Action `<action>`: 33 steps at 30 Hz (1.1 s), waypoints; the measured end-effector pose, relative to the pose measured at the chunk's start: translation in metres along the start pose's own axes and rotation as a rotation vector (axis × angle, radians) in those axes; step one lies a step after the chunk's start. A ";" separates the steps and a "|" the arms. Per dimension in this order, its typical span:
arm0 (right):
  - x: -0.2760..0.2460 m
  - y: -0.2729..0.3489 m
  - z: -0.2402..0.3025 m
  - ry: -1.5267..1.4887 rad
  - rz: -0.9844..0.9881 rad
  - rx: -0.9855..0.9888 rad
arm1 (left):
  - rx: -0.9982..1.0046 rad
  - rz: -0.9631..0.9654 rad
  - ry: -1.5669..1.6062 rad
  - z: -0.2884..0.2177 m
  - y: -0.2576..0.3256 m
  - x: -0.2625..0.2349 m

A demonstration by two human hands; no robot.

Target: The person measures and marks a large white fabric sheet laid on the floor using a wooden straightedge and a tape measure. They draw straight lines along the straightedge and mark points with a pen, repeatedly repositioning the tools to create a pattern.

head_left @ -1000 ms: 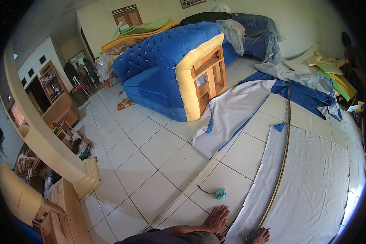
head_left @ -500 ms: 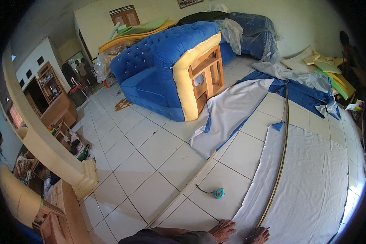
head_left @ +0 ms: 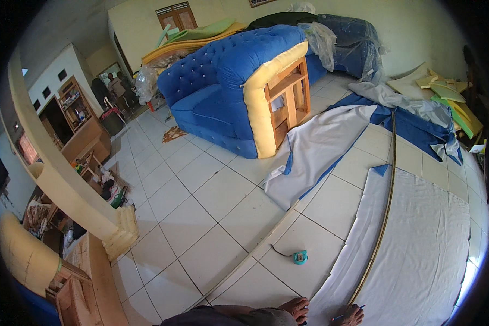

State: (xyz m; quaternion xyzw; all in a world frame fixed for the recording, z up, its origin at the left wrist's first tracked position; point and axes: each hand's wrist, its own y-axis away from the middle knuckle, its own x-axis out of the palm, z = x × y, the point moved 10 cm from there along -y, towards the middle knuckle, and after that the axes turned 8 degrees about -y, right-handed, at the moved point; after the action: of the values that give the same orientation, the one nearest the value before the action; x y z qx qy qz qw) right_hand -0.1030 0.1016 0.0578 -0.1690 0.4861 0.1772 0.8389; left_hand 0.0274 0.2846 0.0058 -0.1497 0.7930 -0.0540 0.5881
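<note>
My right hand [head_left: 352,315], at the lower edge, is closed around a thin dark-blue pen [head_left: 338,317], beside the near end of a long, slender brown rod [head_left: 386,214]. The rod lies lengthwise over a sheet of white-backed fabric [head_left: 421,239], whose far corner is folded to show blue. My left hand [head_left: 295,308] rests by the fabric's left edge, its fingers apart and slightly bent. On the tiles left of the fabric lies a teal tape measure [head_left: 300,257] with a short length of dark tape out.
A blue tufted sofa [head_left: 217,98] stands ahead, its wooden side frame bare. More blue, white-backed fabric [head_left: 320,146] spreads beside it. A pale straight strip [head_left: 250,259] crosses the floor. Foam scraps [head_left: 445,92] lie at the far right; a cream pillar [head_left: 70,185] stands left.
My left hand has drawn slightly left, off the white fabric toward its edge, and its fingers are less spread. My right hand stays by the rod with the pen. The view has shifted slightly.
</note>
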 end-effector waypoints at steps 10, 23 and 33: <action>-0.014 0.000 0.014 -0.030 -0.063 -0.031 | -0.096 0.189 0.101 0.005 -0.008 -0.007; -0.001 0.000 0.002 0.056 0.064 0.025 | -0.111 0.014 0.175 0.003 -0.006 -0.029; 0.018 0.008 -0.013 -0.155 0.017 0.051 | -0.373 0.026 0.982 0.025 0.015 -0.012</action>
State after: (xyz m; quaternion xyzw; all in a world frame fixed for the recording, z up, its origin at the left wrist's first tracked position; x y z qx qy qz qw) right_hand -0.1077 0.1048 0.0348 -0.1292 0.4256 0.1841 0.8765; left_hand 0.0520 0.3049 0.0052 -0.1991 0.9732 0.0314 0.1110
